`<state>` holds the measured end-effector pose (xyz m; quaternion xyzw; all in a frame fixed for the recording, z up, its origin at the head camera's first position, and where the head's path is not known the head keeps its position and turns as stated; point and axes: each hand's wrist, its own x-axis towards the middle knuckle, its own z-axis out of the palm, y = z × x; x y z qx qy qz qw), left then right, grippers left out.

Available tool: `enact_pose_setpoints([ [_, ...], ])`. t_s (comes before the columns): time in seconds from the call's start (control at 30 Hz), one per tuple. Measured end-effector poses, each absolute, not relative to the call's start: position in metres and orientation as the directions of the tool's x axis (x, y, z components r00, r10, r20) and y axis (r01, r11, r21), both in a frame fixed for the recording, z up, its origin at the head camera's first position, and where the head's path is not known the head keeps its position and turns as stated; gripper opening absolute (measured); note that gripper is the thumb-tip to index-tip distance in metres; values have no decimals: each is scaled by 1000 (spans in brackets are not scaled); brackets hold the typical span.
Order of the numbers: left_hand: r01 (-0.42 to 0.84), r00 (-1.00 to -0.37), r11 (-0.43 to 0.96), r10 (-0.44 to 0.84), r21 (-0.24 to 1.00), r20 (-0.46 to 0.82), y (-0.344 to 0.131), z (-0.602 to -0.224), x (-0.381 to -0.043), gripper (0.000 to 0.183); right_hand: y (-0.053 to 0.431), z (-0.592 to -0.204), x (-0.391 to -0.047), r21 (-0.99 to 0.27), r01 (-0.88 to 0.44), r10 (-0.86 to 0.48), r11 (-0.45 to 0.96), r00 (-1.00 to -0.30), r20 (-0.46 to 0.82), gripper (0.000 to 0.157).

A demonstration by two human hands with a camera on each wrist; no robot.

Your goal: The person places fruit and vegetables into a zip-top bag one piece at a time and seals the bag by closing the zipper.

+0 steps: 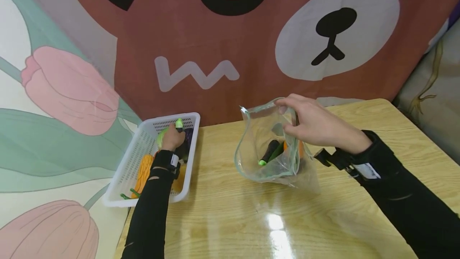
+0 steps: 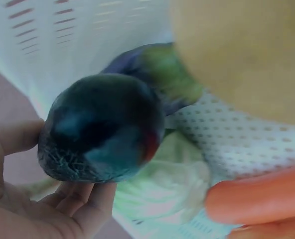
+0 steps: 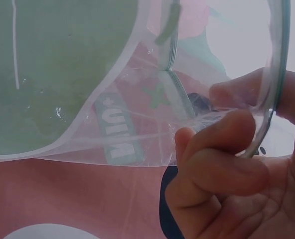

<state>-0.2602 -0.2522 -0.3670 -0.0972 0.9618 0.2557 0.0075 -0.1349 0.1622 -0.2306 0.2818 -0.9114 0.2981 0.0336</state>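
Observation:
In the head view my left hand [image 1: 172,138] is inside the white basket [image 1: 197,125] at the left. It grips a dark, glossy eggplant [image 2: 102,129] with a bright green tip, thumb on one side and fingers beneath. Beside it lie a purple eggplant [image 2: 152,69] and a pale green cabbage [image 2: 162,189]. My right hand [image 1: 310,121] pinches the rim of a clear bag [image 1: 266,111] with pale green edging, holding its mouth apart. Through the plastic show a dark vegetable with a green tip [image 1: 271,151], a green one [image 1: 277,152] and something orange.
Orange carrots [image 2: 257,196] and a ridged orange vegetable [image 1: 144,171] with green stems nearby lie in the basket. A tan rounded item [image 1: 178,179] sits along its right side. The wooden table [image 1: 223,211] meets a printed cloth [image 1: 215,43] at the back.

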Motion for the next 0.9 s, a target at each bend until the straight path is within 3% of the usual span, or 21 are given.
enact_pose_setpoints([
  [0.47, 95, -945, 824, -101, 558, 310, -204, -312, -247, 53, 161, -230, -135, -514, -549, -497, 659, -831, 251, 46],
  [0.9, 276, -947, 450, -22, 849, 320, -151, -261, -211, 51, 162, -230, -137, -529, -502, -447, 685, -862, 240, 51],
])
